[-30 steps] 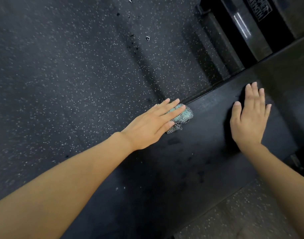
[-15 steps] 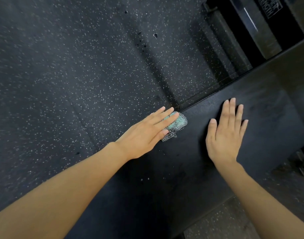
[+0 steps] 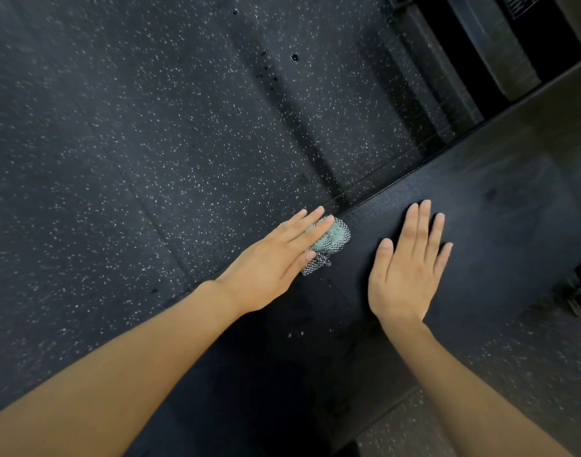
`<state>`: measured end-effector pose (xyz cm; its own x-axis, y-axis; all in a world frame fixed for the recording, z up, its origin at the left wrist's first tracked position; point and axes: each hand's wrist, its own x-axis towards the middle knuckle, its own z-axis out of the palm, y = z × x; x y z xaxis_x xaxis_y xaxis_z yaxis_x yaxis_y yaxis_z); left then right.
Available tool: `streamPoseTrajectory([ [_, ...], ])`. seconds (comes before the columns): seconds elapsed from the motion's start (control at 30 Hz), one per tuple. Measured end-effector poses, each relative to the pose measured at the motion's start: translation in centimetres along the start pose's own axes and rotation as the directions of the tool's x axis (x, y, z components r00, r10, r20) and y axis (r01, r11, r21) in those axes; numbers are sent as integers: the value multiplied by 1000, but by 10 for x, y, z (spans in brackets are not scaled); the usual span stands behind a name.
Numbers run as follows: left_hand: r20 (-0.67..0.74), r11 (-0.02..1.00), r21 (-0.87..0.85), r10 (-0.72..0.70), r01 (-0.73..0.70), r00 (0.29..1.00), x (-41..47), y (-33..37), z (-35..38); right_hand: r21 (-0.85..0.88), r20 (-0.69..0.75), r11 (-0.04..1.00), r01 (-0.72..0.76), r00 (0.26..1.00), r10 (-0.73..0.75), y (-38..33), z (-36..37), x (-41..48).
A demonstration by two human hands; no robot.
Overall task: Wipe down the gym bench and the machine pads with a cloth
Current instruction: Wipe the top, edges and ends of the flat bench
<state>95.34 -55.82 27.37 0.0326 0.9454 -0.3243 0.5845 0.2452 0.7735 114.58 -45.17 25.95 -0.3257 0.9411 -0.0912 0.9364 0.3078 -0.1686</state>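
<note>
Left hand, fingers straight, pressed the teal cloth against the far edge of the bench; right hand lay flat beside it. An outward stroke would probably have dragged the cloth over the edge onto the floor. White lettering on the machine beyond was cropped and unreadable.

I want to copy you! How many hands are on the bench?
2. The left hand presses the cloth at the bench edge; the right hand lies flat on the bench beside it.
</note>
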Motion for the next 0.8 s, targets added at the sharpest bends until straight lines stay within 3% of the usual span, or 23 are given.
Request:
streamPoseTrajectory([
  [0.47,47,991,-92,104,-99,994,93,29,-4,-9,-40,999,-33,999,32,-3,1,1],
  [0.8,60,985,-133,122,-114,991,62,11,-6,32,-57,999,-43,997,44,-3,1,1],
])
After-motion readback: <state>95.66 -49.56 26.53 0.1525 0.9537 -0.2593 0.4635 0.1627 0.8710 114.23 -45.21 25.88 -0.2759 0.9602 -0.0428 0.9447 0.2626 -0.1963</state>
